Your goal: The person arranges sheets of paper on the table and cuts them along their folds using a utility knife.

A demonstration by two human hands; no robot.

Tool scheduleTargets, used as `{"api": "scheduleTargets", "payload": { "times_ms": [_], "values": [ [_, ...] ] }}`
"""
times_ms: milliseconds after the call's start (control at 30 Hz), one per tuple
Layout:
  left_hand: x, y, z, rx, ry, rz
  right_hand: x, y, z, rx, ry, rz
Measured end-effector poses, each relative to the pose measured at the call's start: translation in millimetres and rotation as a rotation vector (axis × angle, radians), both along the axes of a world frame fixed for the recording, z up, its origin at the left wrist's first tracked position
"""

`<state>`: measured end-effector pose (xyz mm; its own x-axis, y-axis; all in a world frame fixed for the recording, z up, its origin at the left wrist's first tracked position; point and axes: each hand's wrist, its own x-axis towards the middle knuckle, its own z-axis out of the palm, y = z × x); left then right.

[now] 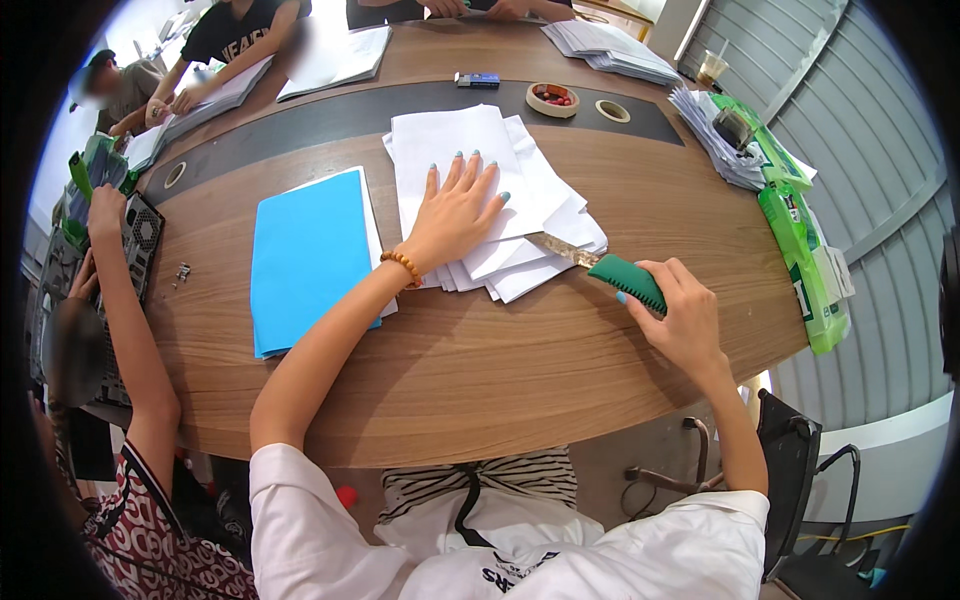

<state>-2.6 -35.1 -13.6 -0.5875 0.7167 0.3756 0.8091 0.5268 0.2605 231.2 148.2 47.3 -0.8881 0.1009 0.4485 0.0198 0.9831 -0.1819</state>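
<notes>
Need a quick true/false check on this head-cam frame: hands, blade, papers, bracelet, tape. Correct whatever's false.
1. The left hand lies spread on the white papers. True.
2. That same hand grips a tool. False: the right hand holds the green-handled blade.
3. Left of the papers lies a red cover. False: a blue cover lies there.
4. The beaded bracelet is on the left arm. True.
5. The thick tape roll has something red inside it. True.
</notes>
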Motion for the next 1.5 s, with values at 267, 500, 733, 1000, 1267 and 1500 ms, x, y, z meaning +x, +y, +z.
{"api": "scheduleTargets", "payload": {
  "times_ms": [267,500,733,1000,1267,1500],
  "values": [
    [2,0,-2,-0.083,0.068,0.046,-2,-14,-14,0.084,-0.012,0.038],
    [3,0,-7,-0.058,0.106,0.054,-3,-44,-23,0.188,-0.02,0.031],
    [5,0,-9,-0.063,0.137,0.069,-14,-52,-28,0.255,-0.029,-0.021],
    [3,0,-12,-0.023,0.132,0.057,-12,-39,-24,0.124,-0.016,0.032],
    [6,0,-12,0.0,0.134,0.059,-10,-26,-23,0.08,-0.021,0.049],
    [7,1,-11,-0.084,0.163,0.089,-28,-28,-22,0.095,-0.017,0.029]
  ]
}}
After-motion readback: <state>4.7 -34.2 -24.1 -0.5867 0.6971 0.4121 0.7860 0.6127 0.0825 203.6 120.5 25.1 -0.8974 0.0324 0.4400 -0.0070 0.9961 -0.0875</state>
